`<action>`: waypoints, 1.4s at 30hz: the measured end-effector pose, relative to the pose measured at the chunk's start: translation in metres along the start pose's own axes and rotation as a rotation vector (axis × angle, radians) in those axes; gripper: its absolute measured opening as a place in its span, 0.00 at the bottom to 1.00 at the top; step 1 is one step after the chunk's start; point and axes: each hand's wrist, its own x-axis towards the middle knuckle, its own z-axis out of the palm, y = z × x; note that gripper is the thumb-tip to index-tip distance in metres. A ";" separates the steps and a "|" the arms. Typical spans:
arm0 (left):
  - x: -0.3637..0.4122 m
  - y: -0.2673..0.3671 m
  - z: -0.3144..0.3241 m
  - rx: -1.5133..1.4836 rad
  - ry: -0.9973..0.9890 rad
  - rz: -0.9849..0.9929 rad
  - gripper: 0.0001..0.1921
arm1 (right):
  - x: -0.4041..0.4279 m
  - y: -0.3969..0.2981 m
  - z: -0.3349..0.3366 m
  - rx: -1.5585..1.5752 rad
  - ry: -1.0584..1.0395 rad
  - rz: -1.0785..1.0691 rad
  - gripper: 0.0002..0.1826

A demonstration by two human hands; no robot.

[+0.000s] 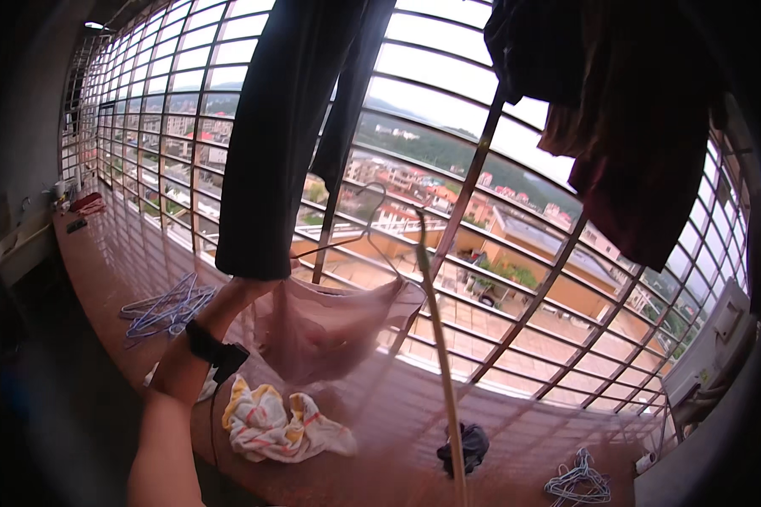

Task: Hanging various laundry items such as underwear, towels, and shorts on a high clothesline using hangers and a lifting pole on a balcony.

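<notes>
My left hand [285, 272], partly hidden behind a dark hanging trouser leg [260, 190], grips the left end of a wire clothes hanger [369, 231]. From that hanger hangs a thin, pale pinkish garment [330, 336], its lower part blurred. A black band with a small device is around my left wrist. My right hand is out of view. A long thin wooden or bamboo pole [445, 361] with a dark hooked tip rises from the bottom edge, right of the garment. Below the garment, a crumpled white cloth with yellow and red markings [279, 428] lies on the reddish-brown ledge [368, 475].
Blue-white wire hangers lie in piles on the ledge, at left [171, 307] and lower right [578, 485]. A dark bundled cloth [472, 447] lies behind the pole. Metal window bars [469, 184] stand beyond. Dark clothes [640, 158] hang at upper right; a sink [22, 247] is far left.
</notes>
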 end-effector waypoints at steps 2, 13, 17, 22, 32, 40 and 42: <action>0.017 0.001 0.009 -0.074 0.152 0.159 0.07 | 0.007 -0.001 0.010 0.081 0.036 -0.081 0.05; 0.066 0.001 0.022 -0.909 -0.037 0.081 0.13 | 0.006 -0.016 0.030 0.184 -0.005 -0.107 0.08; 0.076 0.009 0.013 -0.834 -0.086 0.117 0.14 | 0.001 -0.010 0.038 0.202 -0.026 -0.042 0.08; 0.071 0.049 0.008 -1.372 -0.091 -0.071 0.10 | -0.005 -0.023 0.043 0.229 -0.011 -0.012 0.09; 0.090 0.064 0.010 -0.405 -0.171 0.066 0.13 | -0.002 -0.013 0.064 0.445 -0.092 0.007 0.06; 0.106 0.052 0.023 -0.514 0.121 0.445 0.14 | -0.006 0.002 0.075 0.576 -0.174 0.012 0.06; 0.106 0.054 0.024 -0.398 0.074 0.352 0.14 | -0.006 0.003 0.075 0.598 -0.195 0.007 0.06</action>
